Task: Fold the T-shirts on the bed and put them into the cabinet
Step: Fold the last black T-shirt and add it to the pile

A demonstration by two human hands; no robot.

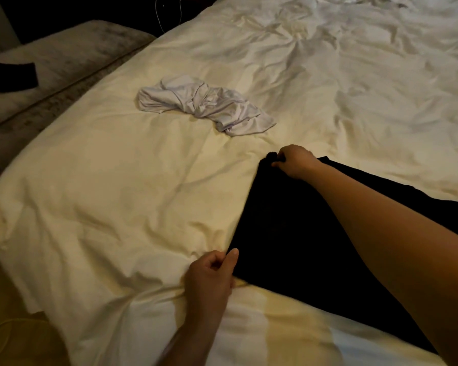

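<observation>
A black T-shirt [296, 233] lies flat on the white bed cover [132, 186], at the near right. My left hand [212, 276] pinches its near left corner between thumb and curled fingers. My right hand [294, 161] grips the far left corner, where the cloth bunches up. My right forearm crosses over the black shirt and hides part of it. A crumpled white T-shirt [204, 104] sits in a heap farther up the bed, apart from both hands.
The bed's left edge and near corner drop off to the floor [13, 331]. A grey upholstered bench [72, 48] stands along the left side with a dark flat object [9, 76] on it. The rumpled cover stretches away to the right.
</observation>
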